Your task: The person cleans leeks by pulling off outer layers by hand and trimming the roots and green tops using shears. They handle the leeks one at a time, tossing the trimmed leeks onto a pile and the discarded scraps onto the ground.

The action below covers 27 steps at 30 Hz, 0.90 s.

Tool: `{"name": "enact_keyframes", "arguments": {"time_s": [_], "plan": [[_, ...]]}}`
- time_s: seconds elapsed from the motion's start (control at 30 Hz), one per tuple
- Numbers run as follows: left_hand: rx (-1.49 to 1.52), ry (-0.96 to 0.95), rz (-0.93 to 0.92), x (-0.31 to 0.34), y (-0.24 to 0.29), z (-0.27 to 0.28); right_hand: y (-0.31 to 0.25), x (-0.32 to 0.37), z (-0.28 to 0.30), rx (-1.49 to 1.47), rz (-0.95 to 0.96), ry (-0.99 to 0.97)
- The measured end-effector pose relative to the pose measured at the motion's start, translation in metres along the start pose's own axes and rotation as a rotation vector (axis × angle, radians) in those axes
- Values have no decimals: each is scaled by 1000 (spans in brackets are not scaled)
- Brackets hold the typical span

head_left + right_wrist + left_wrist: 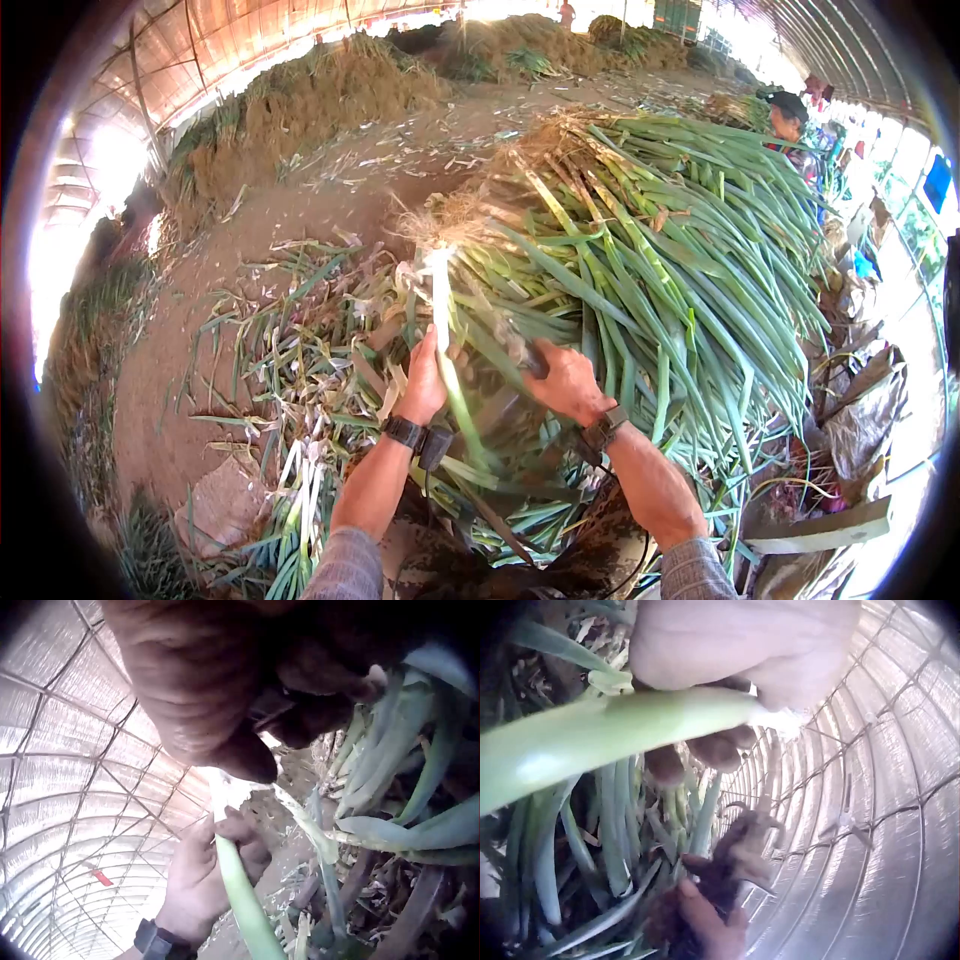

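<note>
My left hand grips a long green onion around its pale stalk, roots upward and green leaves running down toward my lap. In the left wrist view the stalk passes between the thumb and curled fingers. To the right of it, my right hand has its fingers curled on a blurred, brownish strip of outer leaf. In the right wrist view a pale strip of leaf hangs just below these fingers. A big heap of green onions lies directly beyond and right of my hands.
Leaf scraps litter the ground at left, with a few white-stemmed onions lying near my left forearm. More onions are stacked along the back. Another person is behind the heap at right. A wooden board lies at lower right.
</note>
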<state>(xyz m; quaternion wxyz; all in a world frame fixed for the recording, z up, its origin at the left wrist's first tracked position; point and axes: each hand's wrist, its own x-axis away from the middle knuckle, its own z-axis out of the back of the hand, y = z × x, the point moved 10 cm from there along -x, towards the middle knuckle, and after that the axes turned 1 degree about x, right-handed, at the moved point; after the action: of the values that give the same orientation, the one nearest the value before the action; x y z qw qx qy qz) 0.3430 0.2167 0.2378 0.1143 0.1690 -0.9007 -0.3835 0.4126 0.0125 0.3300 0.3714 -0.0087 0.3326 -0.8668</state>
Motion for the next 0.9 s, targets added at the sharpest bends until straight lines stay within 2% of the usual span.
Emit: {"name": "enact_keyframes", "arguments": {"time_s": [0.03,0.1,0.13,0.2,0.23,0.3,0.37,0.4,0.53,0.57,0.63,0.67,0.7,0.77,0.83,0.87,0.9], "plan": [[47,-50,30,7,3,-14,1,1,0,0,2,4],[20,-9,44,10,4,-16,-3,4,1,1,42,11],[69,-80,67,8,2,-18,-3,5,1,-1,42,11],[116,-156,90,6,0,-22,-21,9,9,-55,203,47],[110,-157,83,6,1,-22,-19,10,8,-54,204,50],[99,-165,73,7,6,-25,-5,8,5,16,63,20],[90,-174,113,12,6,-26,-13,12,15,-11,89,39],[37,-156,64,14,13,-25,-19,15,19,-40,110,46],[-10,-126,73,15,17,-19,-24,19,16,-59,185,85],[-17,-127,69,16,17,-22,-20,18,8,-21,153,21],[16,11,92,18,19,-15,-12,16,-3,11,124,-36],[-85,45,-16,19,30,-15,-4,14,-7,7,95,-60],[-144,117,-20,20,46,-12,4,16,-10,4,66,-86],[-213,235,-258,23,101,-7,17,22,-12,29,19,-152],[-362,418,-461,36,182,2,36,27,-19,53,-23,-231],[-412,432,-598,48,230,-4,55,30,-33,107,-72,-334],[-512,425,-658,53,275,5,70,35,-44,160,-121,-435]]}}
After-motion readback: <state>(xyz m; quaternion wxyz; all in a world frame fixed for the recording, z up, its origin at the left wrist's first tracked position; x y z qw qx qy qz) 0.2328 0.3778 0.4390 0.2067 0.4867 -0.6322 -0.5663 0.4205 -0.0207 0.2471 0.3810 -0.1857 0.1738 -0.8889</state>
